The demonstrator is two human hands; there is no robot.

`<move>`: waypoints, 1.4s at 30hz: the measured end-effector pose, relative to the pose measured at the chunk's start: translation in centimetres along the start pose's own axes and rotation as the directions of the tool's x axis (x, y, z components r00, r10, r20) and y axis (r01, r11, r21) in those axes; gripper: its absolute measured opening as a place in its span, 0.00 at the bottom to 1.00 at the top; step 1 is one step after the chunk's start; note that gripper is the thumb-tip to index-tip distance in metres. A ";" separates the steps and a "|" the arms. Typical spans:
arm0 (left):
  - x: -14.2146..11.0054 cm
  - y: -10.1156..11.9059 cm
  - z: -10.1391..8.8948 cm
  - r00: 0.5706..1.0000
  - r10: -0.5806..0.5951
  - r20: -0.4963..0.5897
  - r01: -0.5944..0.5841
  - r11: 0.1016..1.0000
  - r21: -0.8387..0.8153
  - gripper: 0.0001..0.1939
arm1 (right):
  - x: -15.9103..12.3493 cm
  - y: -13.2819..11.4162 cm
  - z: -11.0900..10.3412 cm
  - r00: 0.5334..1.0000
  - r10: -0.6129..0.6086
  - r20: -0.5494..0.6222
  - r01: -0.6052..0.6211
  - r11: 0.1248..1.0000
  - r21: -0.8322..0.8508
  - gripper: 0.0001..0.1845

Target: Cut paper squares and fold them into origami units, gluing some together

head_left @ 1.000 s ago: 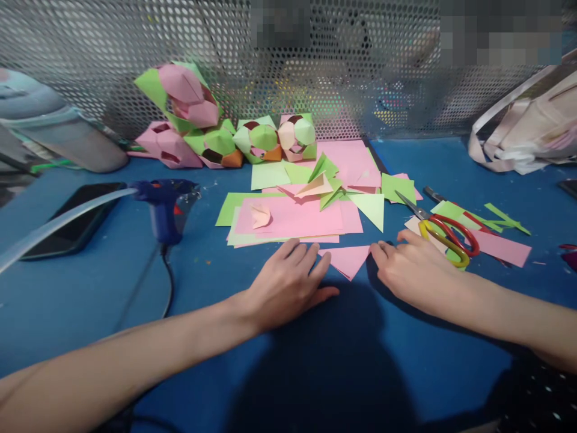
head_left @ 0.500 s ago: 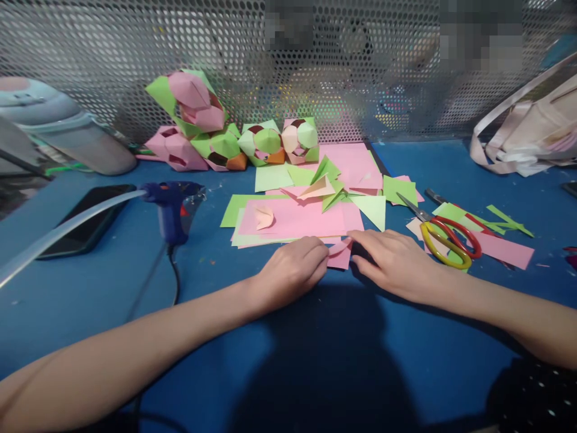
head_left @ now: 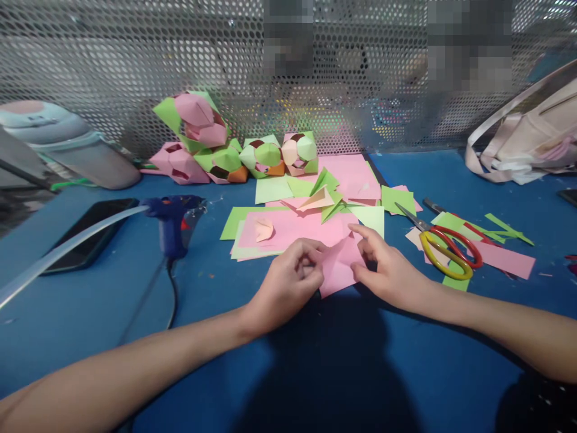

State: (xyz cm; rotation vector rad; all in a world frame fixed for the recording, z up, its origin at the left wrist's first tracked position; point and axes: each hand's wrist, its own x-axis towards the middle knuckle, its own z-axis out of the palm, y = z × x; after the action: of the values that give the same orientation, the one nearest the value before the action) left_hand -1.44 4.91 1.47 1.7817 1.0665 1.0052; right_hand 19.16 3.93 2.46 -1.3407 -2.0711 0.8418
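Note:
A small creased sheet of pink paper (head_left: pixel 339 269) is held between my two hands, tilted so its face shows. My left hand (head_left: pixel 293 276) pinches its left edge with curled fingers. On the other side, my right hand (head_left: pixel 385 261) grips the right edge between thumb and index finger. Just beyond lie stacked pink and green paper sheets (head_left: pixel 293 224), with a small peach folded piece (head_left: pixel 264 230) on top. Folded green paper pieces (head_left: pixel 331 180) and a peach folded one (head_left: pixel 318 199) rest at the back of the stack.
Scissors with red and yellow handles (head_left: pixel 446 246) lie among paper scraps on the right. A blue glue gun (head_left: pixel 171 225) with its cord stands left, near a phone (head_left: pixel 92 234). Folded paper shapes (head_left: pixel 220 162) line the perforated metal screen (head_left: pixel 360 108). A pale bag (head_left: pixel 527 138) sits back right.
Both hands have lifted the pink paper slightly and brought it nearer; it now shows opened out, where before it was folded over low on the table. The view has tipped a little upward.

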 end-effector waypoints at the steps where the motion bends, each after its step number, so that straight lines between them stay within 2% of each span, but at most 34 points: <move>1: 0.2 0.0 0.0 0.997 -0.075 -0.004 0.075 0.995 -0.072 0.05 | 0.0 0.3 0.1 1.000 -0.023 -0.008 0.023 1.000 -0.011 0.34; 4: 0.8 -0.1 -0.1 0.976 -0.216 0.017 0.215 0.957 -0.192 0.12 | 0.2 1.0 0.3 0.995 -0.100 -0.017 0.099 0.994 -0.044 0.35; 7: 1.1 -0.2 -0.2 0.952 -0.304 0.040 0.305 0.921 -0.242 0.11 | 0.4 1.4 0.4 0.990 -0.127 -0.062 0.127 0.992 -0.007 0.36; 11: 1.1 -0.4 -0.3 0.946 -0.320 0.054 0.324 0.920 -0.222 0.10 | 0.7 1.6 0.3 0.992 -0.084 -0.098 0.094 0.991 0.100 0.34; 13: 1.1 -0.7 -0.6 0.967 -0.248 0.057 0.253 0.962 -0.100 0.08 | 0.8 1.9 0.3 0.992 -0.086 -0.092 0.093 0.993 0.071 0.31; 15: 1.1 -1.2 -1.0 0.990 -0.122 0.069 0.116 0.990 0.086 0.05 | 0.9 2.3 0.4 0.987 -0.128 -0.102 0.129 0.992 0.001 0.29; 18: 1.2 -2.0 -1.5 0.993 0.052 0.109 -0.084 0.948 0.306 0.04 | 0.9 3.0 0.6 0.965 -0.240 -0.111 0.226 0.966 -0.125 0.26; 20: 1.3 -2.3 -1.7 0.985 0.110 0.135 -0.153 0.917 0.368 0.05 | 0.9 3.3 0.7 0.954 -0.285 -0.088 0.263 0.944 -0.199 0.26; 24: 1.4 -2.5 -1.6 0.967 0.164 0.193 -0.228 0.896 0.382 0.10 | 1.0 3.4 0.9 0.952 -0.307 -0.014 0.291 0.916 -0.276 0.28; 29: 1.3 -2.3 -1.4 0.939 0.224 0.260 -0.307 0.886 0.346 0.15 | 1.1 3.4 0.9 0.930 -0.365 0.038 0.360 0.887 -0.290 0.32; 34: 1.4 -2.1 -1.3 0.930 0.239 0.281 -0.331 0.876 0.350 0.18 | 1.2 3.5 0.9 0.906 -0.414 0.082 0.410 0.818 -0.402 0.28; 38: 1.5 -2.3 -1.5 0.912 0.276 0.305 -0.383 0.839 0.387 0.17 | 1.4 3.4 0.6 0.858 -0.490 0.156 0.490 0.684 -0.540 0.23; 42: 1.4 -2.6 -1.9 0.868 0.325 0.374 -0.482 0.731 0.483 0.13 | 1.4 3.1 -0.4 0.796 -0.553 0.245 0.550 0.493 -0.674 0.19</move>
State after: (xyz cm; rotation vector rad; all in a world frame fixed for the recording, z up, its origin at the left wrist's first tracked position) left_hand -3.37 7.45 0.09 2.6511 0.8616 0.6875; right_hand 20.78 6.28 0.55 -0.8326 -2.7255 -0.3322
